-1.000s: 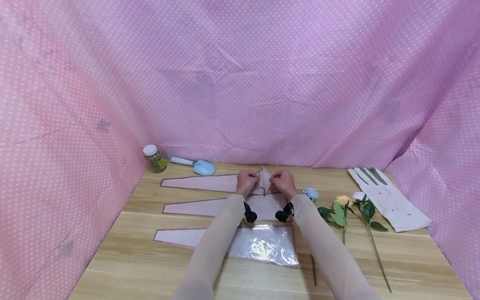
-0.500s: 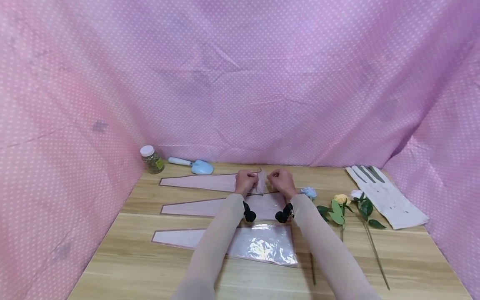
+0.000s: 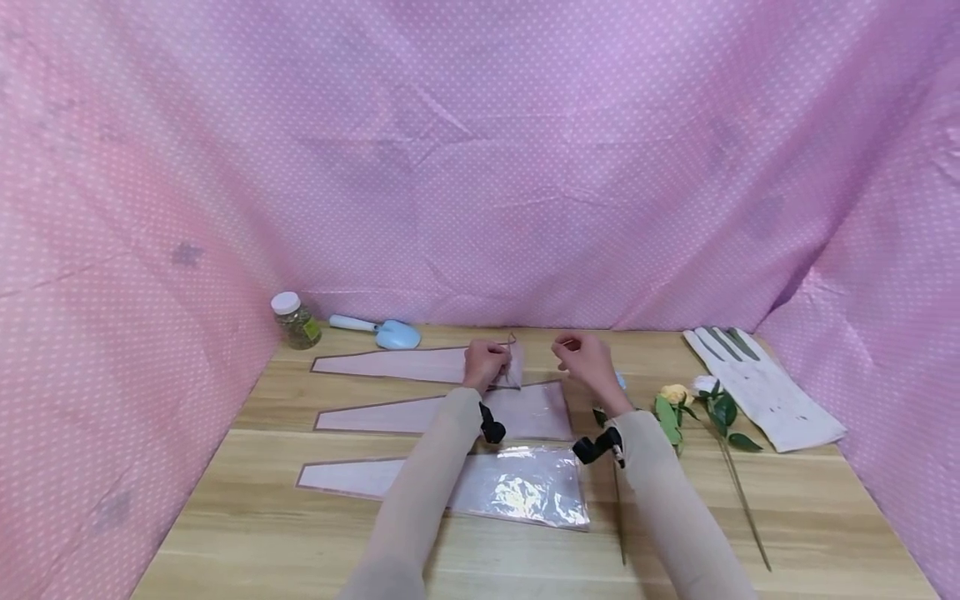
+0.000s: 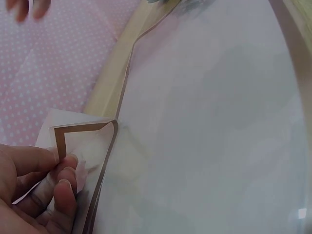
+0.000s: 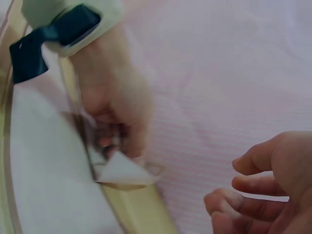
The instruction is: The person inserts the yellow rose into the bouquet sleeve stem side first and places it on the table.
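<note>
Three tapered clear-pink flower sleeves with brown edges lie side by side on the wooden table (image 3: 787, 517). My left hand (image 3: 491, 360) pinches the folded wide end of the far sleeve (image 3: 405, 364). In the left wrist view the fingers (image 4: 61, 178) press on its turned-over brown-edged corner (image 4: 85, 139). My right hand (image 3: 579, 354) hovers just to the right of that end, fingers loosely curled and holding nothing. The right wrist view shows those fingers (image 5: 253, 190) apart from the folded corner (image 5: 122, 173). The middle sleeve (image 3: 420, 414) and near sleeve (image 3: 517, 492) lie flat under my forearms.
A yellow rose (image 3: 675, 393) and a white rose (image 3: 705, 384) with long stems lie right of the sleeves, with white gloves (image 3: 757, 387) beyond them. A jar (image 3: 294, 319) and a blue trowel (image 3: 382, 332) stand at the back left. Pink dotted cloth walls in the table.
My right hand has let go of the far sleeve's end and moved right and slightly up. The left hand keeps its hold, and the raised flap now sits lower and folded.
</note>
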`<state>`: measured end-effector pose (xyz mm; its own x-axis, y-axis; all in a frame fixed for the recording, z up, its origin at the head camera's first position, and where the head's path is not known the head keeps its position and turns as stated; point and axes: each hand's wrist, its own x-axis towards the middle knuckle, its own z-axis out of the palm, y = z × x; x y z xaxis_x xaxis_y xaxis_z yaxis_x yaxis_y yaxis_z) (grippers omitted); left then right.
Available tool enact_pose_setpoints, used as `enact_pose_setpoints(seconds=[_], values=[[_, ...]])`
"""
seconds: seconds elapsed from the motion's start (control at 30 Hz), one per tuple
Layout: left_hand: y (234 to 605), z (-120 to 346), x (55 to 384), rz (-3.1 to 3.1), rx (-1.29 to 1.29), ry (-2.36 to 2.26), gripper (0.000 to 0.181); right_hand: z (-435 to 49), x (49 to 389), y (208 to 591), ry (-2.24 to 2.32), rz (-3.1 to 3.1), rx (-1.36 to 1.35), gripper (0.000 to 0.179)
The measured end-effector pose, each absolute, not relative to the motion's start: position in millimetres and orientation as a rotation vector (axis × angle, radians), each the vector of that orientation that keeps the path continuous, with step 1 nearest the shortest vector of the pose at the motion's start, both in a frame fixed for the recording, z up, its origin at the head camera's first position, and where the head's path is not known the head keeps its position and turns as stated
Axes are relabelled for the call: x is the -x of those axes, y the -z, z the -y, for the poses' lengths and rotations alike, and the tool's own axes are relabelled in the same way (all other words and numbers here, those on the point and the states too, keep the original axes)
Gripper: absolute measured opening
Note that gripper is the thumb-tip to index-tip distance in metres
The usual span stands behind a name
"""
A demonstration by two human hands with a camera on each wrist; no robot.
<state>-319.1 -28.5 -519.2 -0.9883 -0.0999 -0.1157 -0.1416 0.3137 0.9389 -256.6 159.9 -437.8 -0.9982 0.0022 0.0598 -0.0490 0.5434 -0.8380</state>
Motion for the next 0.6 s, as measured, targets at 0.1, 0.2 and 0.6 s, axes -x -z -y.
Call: enact_pose_setpoints(seconds=[0.1, 0.2, 0.6], values=[[518.1, 29.4, 318.5, -2.503, 0.238, -1.81, 0.008, -170.9, 245.6, 426.7, -1.481, 2.702, -0.04, 0.029], [517.6, 30.1, 318.3, -2.498, 0.243, -1.809, 0.008, -180.9, 235.2, 416.7, -1.456, 2.678, -0.056, 0.03], [515.5, 28.5, 316.2, -2.449, 0.248, -1.831, 0.008, -215.6, 194.0, 399.2, -1.413, 2.604, 0.035, 0.034]])
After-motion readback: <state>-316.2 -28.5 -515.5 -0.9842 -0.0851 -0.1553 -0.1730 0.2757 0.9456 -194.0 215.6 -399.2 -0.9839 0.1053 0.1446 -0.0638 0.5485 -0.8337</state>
